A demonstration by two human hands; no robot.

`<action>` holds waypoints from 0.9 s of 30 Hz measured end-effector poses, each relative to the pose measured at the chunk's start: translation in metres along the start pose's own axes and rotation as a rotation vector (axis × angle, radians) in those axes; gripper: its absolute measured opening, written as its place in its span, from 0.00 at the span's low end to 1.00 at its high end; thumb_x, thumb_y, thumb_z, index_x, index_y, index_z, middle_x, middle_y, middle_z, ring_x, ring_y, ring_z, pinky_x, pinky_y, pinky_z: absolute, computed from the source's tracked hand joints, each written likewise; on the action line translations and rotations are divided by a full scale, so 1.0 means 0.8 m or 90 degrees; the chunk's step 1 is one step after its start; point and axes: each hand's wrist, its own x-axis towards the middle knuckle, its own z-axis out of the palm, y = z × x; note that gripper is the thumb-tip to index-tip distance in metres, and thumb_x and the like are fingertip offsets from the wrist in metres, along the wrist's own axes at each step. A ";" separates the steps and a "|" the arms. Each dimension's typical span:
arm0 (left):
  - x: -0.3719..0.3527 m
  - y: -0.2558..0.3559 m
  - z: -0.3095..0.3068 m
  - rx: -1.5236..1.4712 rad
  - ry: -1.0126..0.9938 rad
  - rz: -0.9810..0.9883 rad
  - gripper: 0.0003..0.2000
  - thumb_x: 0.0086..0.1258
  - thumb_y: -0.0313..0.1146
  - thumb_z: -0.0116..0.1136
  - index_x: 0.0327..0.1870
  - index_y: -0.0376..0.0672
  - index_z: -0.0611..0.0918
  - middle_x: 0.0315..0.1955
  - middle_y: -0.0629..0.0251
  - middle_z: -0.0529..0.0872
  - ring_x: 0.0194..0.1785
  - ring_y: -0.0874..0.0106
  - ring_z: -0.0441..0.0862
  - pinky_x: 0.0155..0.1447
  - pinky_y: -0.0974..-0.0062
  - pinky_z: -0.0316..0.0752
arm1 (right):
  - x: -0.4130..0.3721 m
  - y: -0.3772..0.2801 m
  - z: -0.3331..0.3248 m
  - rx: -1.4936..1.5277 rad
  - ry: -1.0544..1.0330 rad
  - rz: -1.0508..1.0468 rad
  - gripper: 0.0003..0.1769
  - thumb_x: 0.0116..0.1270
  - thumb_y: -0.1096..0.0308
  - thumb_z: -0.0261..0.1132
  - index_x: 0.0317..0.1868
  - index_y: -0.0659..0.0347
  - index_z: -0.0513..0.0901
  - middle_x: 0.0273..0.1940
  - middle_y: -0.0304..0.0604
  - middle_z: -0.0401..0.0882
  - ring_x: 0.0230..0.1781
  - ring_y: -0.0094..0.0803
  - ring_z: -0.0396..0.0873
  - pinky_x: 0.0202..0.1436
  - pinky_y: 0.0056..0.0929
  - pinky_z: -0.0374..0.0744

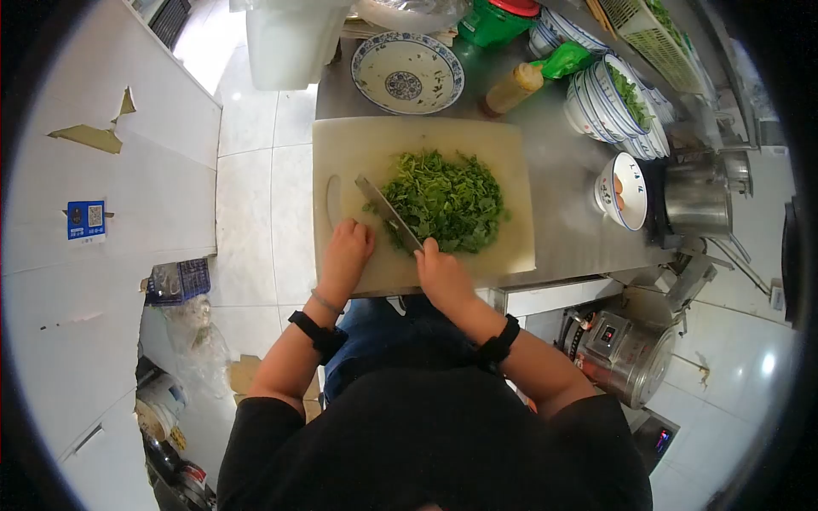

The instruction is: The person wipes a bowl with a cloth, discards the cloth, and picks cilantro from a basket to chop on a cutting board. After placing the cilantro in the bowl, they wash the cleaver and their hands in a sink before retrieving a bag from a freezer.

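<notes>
My right hand [443, 274] is closed around the handle of a kitchen knife [386, 209]. Its blade points away and to the left, along the left side of a heap of chopped leafy greens [447, 200]. Under the greens lies a pale cutting board [503, 145] with a handle slot on its left. My left hand [348, 251] rests on the board's lower left part, fingers loosely bent, with no held object showing. It lies left of the blade, apart from it.
Behind the board stand a blue-and-white bowl [409, 72] with green scraps and a squeeze bottle [511, 89]. To the right are stacked bowls [596, 102], greens in the top one, a small bowl [629, 192] holding eggs, and a metal pot [699, 200].
</notes>
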 end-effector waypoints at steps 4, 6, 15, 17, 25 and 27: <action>0.004 0.000 -0.007 -0.030 -0.041 -0.005 0.06 0.62 0.31 0.57 0.32 0.38 0.76 0.33 0.54 0.75 0.39 0.55 0.75 0.43 0.61 0.73 | 0.012 -0.008 -0.021 0.017 0.051 0.002 0.11 0.71 0.62 0.53 0.37 0.62 0.66 0.20 0.56 0.77 0.22 0.57 0.77 0.23 0.51 0.73; 0.005 0.001 -0.008 -0.045 -0.066 -0.015 0.06 0.62 0.31 0.57 0.32 0.38 0.76 0.33 0.54 0.75 0.39 0.55 0.75 0.43 0.61 0.73 | 0.007 -0.014 -0.028 0.023 0.070 0.005 0.11 0.71 0.61 0.53 0.37 0.62 0.66 0.20 0.57 0.77 0.22 0.57 0.77 0.23 0.51 0.73; 0.006 -0.004 -0.014 -0.179 -0.043 -0.029 0.06 0.62 0.30 0.57 0.31 0.36 0.78 0.32 0.53 0.76 0.38 0.54 0.76 0.42 0.60 0.73 | 0.001 -0.023 -0.019 -0.022 0.000 0.064 0.13 0.71 0.59 0.51 0.38 0.61 0.66 0.21 0.55 0.78 0.23 0.57 0.77 0.24 0.52 0.74; 0.003 -0.005 -0.016 -0.126 -0.071 -0.027 0.05 0.61 0.29 0.57 0.31 0.37 0.78 0.32 0.53 0.76 0.38 0.54 0.76 0.42 0.60 0.73 | 0.000 -0.025 -0.002 -0.009 -0.030 0.107 0.13 0.71 0.59 0.51 0.38 0.61 0.66 0.22 0.57 0.77 0.24 0.59 0.76 0.26 0.55 0.72; 0.005 -0.006 -0.005 -0.084 -0.051 0.027 0.05 0.60 0.30 0.58 0.30 0.38 0.77 0.31 0.55 0.76 0.39 0.55 0.76 0.42 0.61 0.73 | 0.014 -0.015 -0.003 0.076 0.091 0.051 0.11 0.70 0.63 0.54 0.38 0.62 0.66 0.22 0.60 0.76 0.25 0.60 0.76 0.26 0.55 0.72; 0.005 -0.005 -0.007 -0.089 -0.065 0.017 0.05 0.59 0.30 0.58 0.30 0.38 0.77 0.31 0.55 0.76 0.39 0.55 0.76 0.42 0.61 0.73 | 0.005 -0.026 -0.021 0.061 0.085 0.047 0.12 0.70 0.62 0.52 0.38 0.62 0.66 0.21 0.58 0.77 0.24 0.58 0.77 0.24 0.52 0.74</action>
